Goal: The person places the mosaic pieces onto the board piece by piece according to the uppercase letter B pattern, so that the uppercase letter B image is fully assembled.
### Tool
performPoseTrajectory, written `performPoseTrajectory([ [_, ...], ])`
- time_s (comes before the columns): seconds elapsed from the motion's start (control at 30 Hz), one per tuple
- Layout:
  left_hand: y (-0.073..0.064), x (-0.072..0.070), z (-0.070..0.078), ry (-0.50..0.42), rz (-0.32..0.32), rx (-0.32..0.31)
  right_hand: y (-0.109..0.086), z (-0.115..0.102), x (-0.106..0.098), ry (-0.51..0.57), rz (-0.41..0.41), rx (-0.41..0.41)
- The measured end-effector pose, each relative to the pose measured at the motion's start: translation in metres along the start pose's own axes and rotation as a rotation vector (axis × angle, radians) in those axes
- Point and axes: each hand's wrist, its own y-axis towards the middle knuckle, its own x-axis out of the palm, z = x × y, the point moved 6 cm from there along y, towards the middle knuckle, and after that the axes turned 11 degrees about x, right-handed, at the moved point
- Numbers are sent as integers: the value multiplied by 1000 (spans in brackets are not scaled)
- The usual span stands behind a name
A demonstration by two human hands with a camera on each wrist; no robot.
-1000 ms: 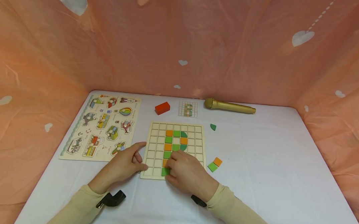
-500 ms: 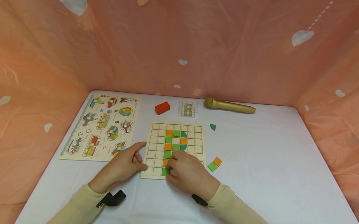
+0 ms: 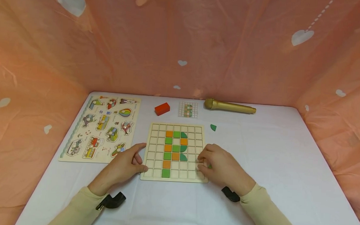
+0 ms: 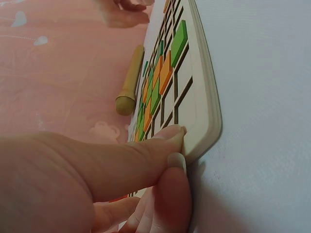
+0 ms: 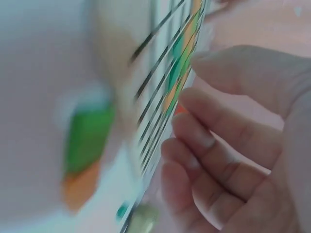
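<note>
A wooden grid board (image 3: 158,156) lies on the table with orange, green and dark green tiles set in its cells. At its left edge my left hand (image 3: 121,165) holds it, the thumb on top at the near corner and a fingertip against the side in the left wrist view. My right hand (image 3: 224,164) hovers over the board's right edge. In the right wrist view its fingers (image 5: 189,128) are loosely bent, with nothing between them and the thumb. A loose green square tile (image 5: 90,138) and an orange one (image 5: 81,191) lie beside the board, mostly hidden in the head view.
Behind the board are a pattern card (image 3: 188,110), a red block (image 3: 162,109) and a gold microphone (image 3: 231,106). A dark green quarter-round tile (image 3: 213,127) lies to the right. A vehicle picture puzzle (image 3: 102,129) lies at left.
My right hand has moved right from the board's lower middle to its right edge, uncovering an orange square and a dark green quarter-round tile in the fourth row. My left hand stays put.
</note>
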Motion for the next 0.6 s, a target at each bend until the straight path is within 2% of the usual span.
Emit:
performPoseTrajectory([
  [0.13,0,0,1,3,0,4,-9,27,-9,-28,9,53],
  [0.23,0,-1,2,5,3,6,-15,39,-14,-51,10,61],
  [0.43,0,-1,2,14,4,9,-21,49,-16,-52,-7,49],
  [0.6,-1,0,1,3,0,-2,-24,58,-14,-73,-6,86],
])
